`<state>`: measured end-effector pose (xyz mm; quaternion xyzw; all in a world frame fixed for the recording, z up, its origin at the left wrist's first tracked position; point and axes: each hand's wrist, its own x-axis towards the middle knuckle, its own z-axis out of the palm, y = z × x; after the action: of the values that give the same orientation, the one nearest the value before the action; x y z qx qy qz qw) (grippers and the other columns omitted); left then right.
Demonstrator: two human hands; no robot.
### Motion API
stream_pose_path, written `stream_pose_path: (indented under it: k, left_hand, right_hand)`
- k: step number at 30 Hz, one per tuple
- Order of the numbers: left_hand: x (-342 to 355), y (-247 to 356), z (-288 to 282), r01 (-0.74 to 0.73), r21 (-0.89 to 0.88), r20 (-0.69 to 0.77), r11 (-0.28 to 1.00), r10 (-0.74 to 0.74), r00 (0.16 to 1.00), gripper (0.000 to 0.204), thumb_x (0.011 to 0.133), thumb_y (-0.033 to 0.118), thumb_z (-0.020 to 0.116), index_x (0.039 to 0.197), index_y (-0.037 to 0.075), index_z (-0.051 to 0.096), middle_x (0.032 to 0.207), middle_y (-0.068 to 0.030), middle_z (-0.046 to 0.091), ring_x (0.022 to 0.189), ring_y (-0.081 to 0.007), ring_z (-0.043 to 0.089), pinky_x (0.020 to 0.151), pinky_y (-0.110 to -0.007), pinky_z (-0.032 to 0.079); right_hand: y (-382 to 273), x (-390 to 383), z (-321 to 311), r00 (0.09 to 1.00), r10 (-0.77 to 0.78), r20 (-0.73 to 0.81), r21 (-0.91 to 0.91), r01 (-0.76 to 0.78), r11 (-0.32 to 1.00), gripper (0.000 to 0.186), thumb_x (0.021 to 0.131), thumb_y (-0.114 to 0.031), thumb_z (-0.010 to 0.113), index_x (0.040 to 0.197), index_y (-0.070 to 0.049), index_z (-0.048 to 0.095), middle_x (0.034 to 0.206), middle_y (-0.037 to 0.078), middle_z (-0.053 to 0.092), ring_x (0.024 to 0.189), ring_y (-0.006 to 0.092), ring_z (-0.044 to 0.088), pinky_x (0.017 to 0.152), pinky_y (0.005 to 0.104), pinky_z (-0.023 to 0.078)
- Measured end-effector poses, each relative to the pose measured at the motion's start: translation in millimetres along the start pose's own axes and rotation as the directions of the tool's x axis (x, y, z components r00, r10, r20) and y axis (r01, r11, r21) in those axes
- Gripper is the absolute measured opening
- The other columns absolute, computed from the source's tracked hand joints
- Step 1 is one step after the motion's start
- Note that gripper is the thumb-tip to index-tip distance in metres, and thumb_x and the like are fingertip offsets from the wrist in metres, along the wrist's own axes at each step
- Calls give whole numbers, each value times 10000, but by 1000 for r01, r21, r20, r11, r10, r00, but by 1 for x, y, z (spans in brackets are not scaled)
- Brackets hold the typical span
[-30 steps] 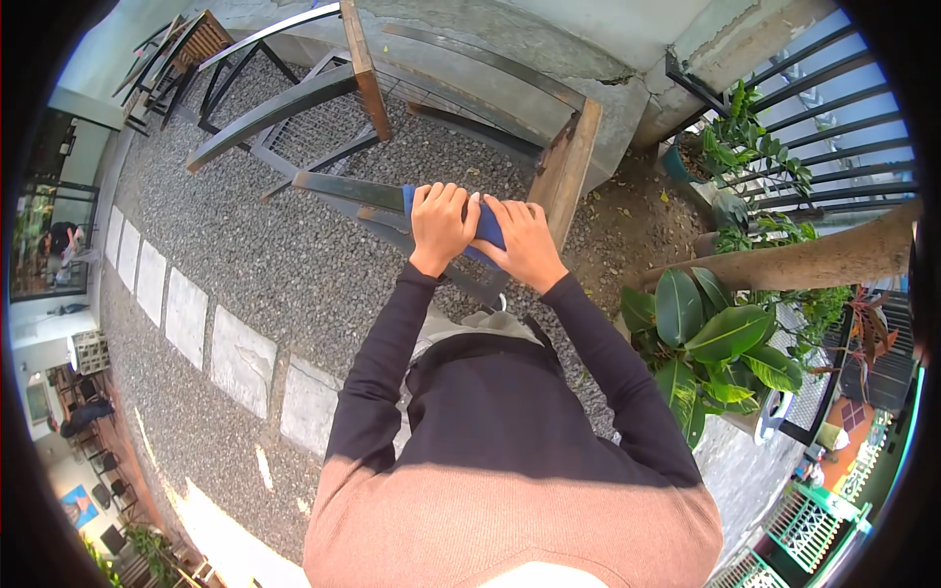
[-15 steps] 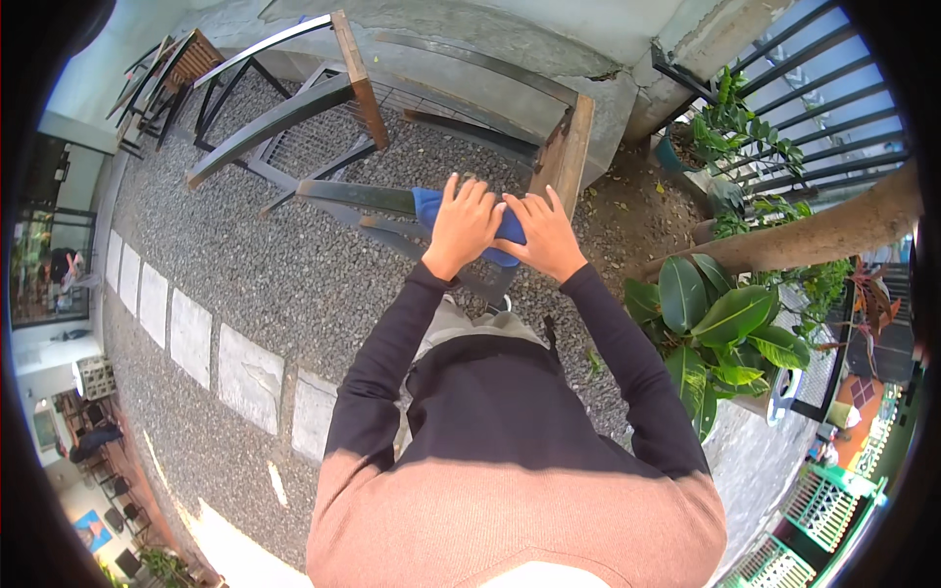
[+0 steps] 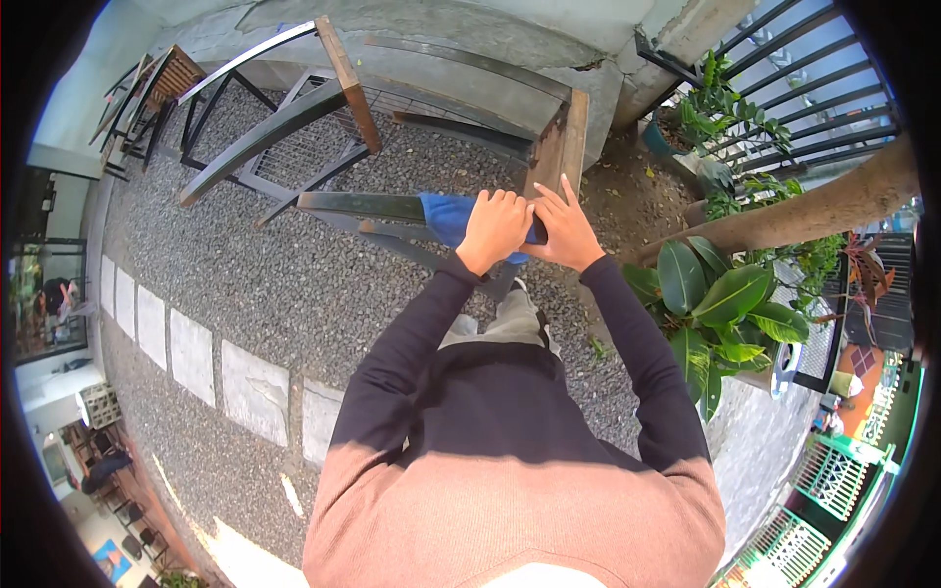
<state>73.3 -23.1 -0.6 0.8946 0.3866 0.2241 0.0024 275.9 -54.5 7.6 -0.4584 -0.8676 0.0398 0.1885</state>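
Head camera view, looking down past a dark-sleeved torso, shows both hands on a blue cloth (image 3: 449, 218) draped over the dark metal rail (image 3: 358, 205) of an outdoor chair frame. The left hand (image 3: 493, 227) is curled into a loose fist, pressing the cloth onto the rail. The right hand (image 3: 563, 223) lies just beside it, touching it, with fingers spread flat and pointing toward the wooden post (image 3: 559, 147) at the rail's end.

Compared with a second ago, the hands have travelled along the rail toward that wooden post, and the cloth has come with them; more bare rail now shows to the left of the cloth. The right hand's fingers have also fanned out wider than before. Judging from this, the wiping stroke has nearly reached the end of the rail, with little metal left between the cloth and the post.

Grey gravel (image 3: 294, 284) lies under the frame, pale stepping stones (image 3: 255, 392) cross it on the left, and a broad-leafed plant (image 3: 720, 304) grows to the right.
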Motion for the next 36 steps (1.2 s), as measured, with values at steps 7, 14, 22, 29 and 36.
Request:
stream_pose_path:
  k: [7, 14, 22, 29, 36]
  left_hand:
    - [11, 15, 8, 42, 24, -12, 999, -42, 999, 247, 1066, 248, 610, 882, 96, 672, 858, -69, 657, 898, -278, 650, 834, -453, 472]
    - [9, 27, 10, 98, 65, -23, 993, -97, 995, 255, 1064, 232, 623, 849, 101, 665, 836, -69, 664, 854, -260, 650, 818, -431, 468]
    - [18, 31, 16, 196, -36, -152, 980, -199, 968, 291, 996, 240, 699, 746, 94, 663, 736, -80, 670, 718, -269, 664, 746, -415, 478]
    - [31, 29, 12, 220, -39, -159, 975, -223, 962, 296, 965, 250, 712, 723, 81, 676, 734, -96, 687, 711, -272, 677, 742, -412, 487]
    - [41, 21, 7, 207, -22, -173, 978, -208, 963, 309, 943, 286, 709, 704, 92, 679, 703, -105, 680, 684, -285, 673, 734, -421, 492]
  right_hand:
    - [29, -5, -22, 987, -160, 23, 52, 159, 986, 824, 857, -695, 816, 1279, -2, 676, 1364, 139, 685, 1565, 338, 463, 1361, 655, 204]
    - [54, 2, -19, 943, -333, 9, 106, 330, 938, 799, 849, -673, 826, 1223, 18, 680, 1364, 166, 675, 1545, 357, 485, 1356, 629, 255]
    - [68, 9, -3, 917, -391, -80, 212, 399, 892, 634, 785, -491, 879, 1106, 21, 686, 1155, 166, 680, 1205, 351, 640, 1255, 545, 411]
    - [74, 19, -7, 901, -408, -146, 226, 432, 873, 626, 759, -447, 882, 1091, 38, 666, 1107, 176, 658, 1119, 374, 630, 1092, 489, 485]
    - [76, 30, -14, 896, -417, -154, 235, 443, 865, 599, 776, -437, 885, 1066, 34, 655, 1048, 166, 628, 1055, 366, 609, 1032, 477, 491]
